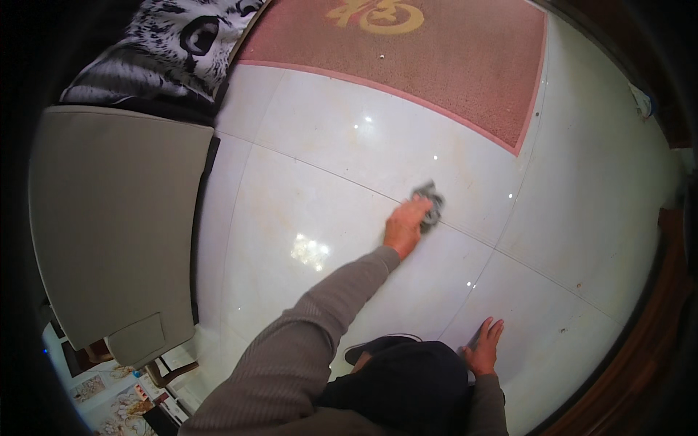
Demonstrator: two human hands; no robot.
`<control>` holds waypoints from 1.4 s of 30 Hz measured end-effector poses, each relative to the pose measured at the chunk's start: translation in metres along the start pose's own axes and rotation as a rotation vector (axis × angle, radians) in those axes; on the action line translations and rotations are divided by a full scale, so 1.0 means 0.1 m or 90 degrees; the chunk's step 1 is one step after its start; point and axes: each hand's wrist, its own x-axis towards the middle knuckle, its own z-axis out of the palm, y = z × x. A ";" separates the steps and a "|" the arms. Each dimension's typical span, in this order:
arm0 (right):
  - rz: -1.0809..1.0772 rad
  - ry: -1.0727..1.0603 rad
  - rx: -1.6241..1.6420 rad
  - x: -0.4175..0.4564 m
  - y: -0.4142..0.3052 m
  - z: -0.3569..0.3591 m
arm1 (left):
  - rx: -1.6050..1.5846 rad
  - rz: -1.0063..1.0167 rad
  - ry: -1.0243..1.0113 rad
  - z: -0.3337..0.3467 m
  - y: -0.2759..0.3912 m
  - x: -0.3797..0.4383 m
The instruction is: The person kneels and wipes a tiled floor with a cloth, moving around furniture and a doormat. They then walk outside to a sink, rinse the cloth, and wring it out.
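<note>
My left hand (406, 223) presses a crumpled grey cloth (431, 206) against the glossy white tiled floor (338, 218), over a joint between tiles. The cloth looks blurred and sticks out beyond my fingertips. At the lower right, my right hand (484, 347) rests on the floor beside my dark-clad knee (414, 376), fingers apart and nothing in it. Both forearms wear brown-grey ribbed sleeves.
A red mat (436, 71) with a pink border and a yellow character lies ahead. At left stands a grey upholstered seat (120, 218) with a black-and-white animal-print cushion or cover (163, 60). Dark wooden furniture (627, 349) edges the right side. Small specks dot the tiles.
</note>
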 end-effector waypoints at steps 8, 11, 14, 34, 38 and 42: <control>0.012 0.002 0.019 -0.03 0.03 0.02 | -0.118 -0.167 0.246 -1.29 -1.00 0.61; -0.024 -0.004 0.014 0.06 0.00 0.09 | 0.196 -0.240 0.403 -2.16 -2.24 0.82; 0.006 0.003 0.013 0.02 0.00 0.06 | 0.000 -0.402 0.404 -1.88 -2.33 1.19; 0.082 0.000 0.036 -0.03 -0.04 -0.02 | -0.272 0.068 0.015 0.54 0.64 1.09; 0.097 -0.041 0.033 0.06 -0.19 -0.09 | 0.020 0.002 0.163 -0.48 -0.50 1.72; 0.117 -0.021 0.053 0.03 -0.16 -0.08 | 0.069 0.069 0.115 0.33 -0.24 1.36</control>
